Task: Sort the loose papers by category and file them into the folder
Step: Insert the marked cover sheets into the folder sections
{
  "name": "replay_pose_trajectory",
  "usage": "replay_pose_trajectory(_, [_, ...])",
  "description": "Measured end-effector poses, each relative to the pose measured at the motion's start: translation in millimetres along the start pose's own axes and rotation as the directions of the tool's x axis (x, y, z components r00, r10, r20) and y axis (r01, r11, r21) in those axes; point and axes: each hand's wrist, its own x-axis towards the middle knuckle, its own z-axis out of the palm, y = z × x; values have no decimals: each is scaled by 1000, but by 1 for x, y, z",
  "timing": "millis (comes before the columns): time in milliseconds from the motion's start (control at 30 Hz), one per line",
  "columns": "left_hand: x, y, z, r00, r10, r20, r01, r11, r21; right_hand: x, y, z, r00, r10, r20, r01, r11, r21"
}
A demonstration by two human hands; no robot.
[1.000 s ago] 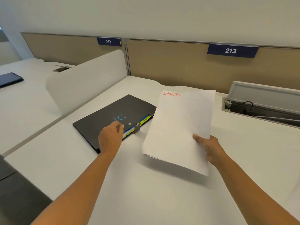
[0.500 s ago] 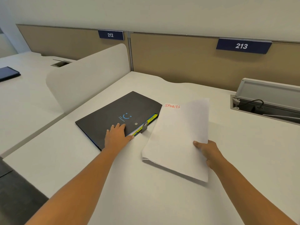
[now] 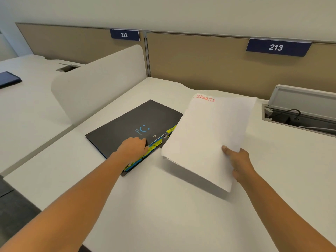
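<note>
The left hand (image 3: 133,149) had slid to the yellow-tabbed edge of the black card folder (image 3: 118,131) on the white tabletop (image 3: 163,211), fingers curled, grip unclear. The right hand (image 3: 240,163) pinched the white "SPORTS" sheets (image 3: 209,139), raised again, probably for filing.

White desk (image 3: 181,206) up front, rounded white divider screen (image 3: 98,86) standing along its left edge. Behind, a tan partition (image 3: 200,60) carries blue number plates, 212 (image 3: 124,35) and 213 (image 3: 276,47). Far right, a cable box (image 3: 300,99), lid tilted up, black cable (image 3: 289,112) inside. On the neighbouring desk (image 3: 27,110): an open cable hatch (image 3: 67,67) and a dark blue flat item (image 3: 8,80), partly out of frame.
</note>
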Motion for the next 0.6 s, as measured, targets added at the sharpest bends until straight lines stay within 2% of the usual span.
replay_pose_trajectory(100, [4,-7,-4,999,43,12,-43,998,-52,-2,-1,3,1000,12,26,-14,999,46])
replay_pose_trajectory(367, [-2,-14,-25,996,60,67,-45,979,-199,-1,6,4,999,37,13,-37,998,52])
replay_pose_trajectory(500, [-7,-6,-27,996,43,83,-29,987,-161,1,5,3,999,38,12,-38,998,58])
replay_pose_trajectory(600, [-13,2,-23,998,42,40,-39,997,-69,2,4,0,999,34,10,-35,997,62])
